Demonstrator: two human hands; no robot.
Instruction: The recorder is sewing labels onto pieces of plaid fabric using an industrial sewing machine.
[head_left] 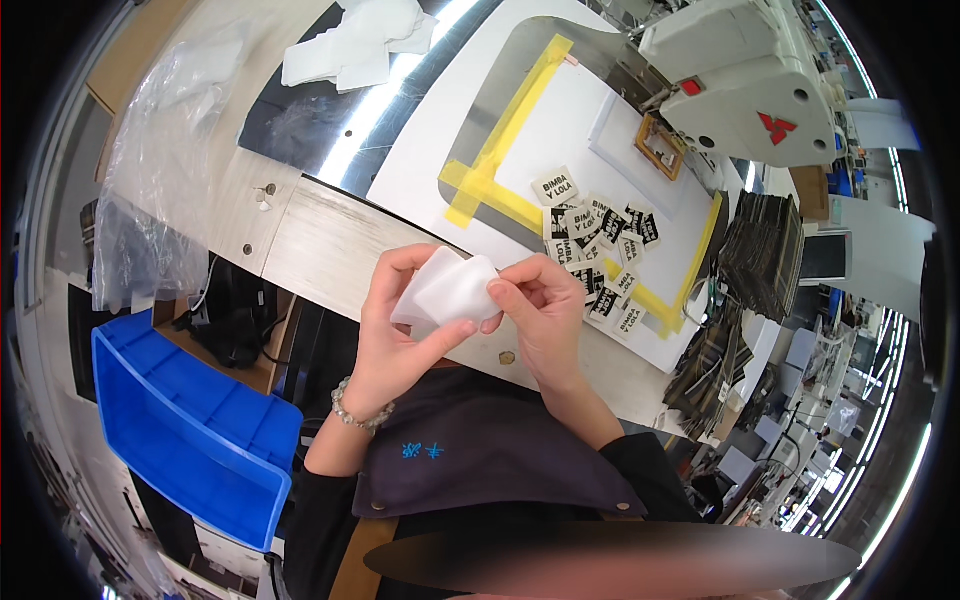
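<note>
A few thin white squares (455,288), paper or fabric I cannot tell, lie overlapped and slightly fanned between my hands above the table's front edge. My left hand (392,335), a beaded bracelet at its wrist, grips them from the left, with the thumb along their lower side. The thumb and fingers of my right hand (548,312) pinch their right edge. Just beyond my right hand, black and cream fabric labels (556,187) lie scattered on a white sheet marked off with yellow tape (510,110).
A sewing machine (740,65) stands at the back right, near a small brown frame (659,147). Dark stacked pieces (760,245) are at the right. White squares (345,50) lie far left, beyond a clear plastic bag (165,160) and blue bin (195,440).
</note>
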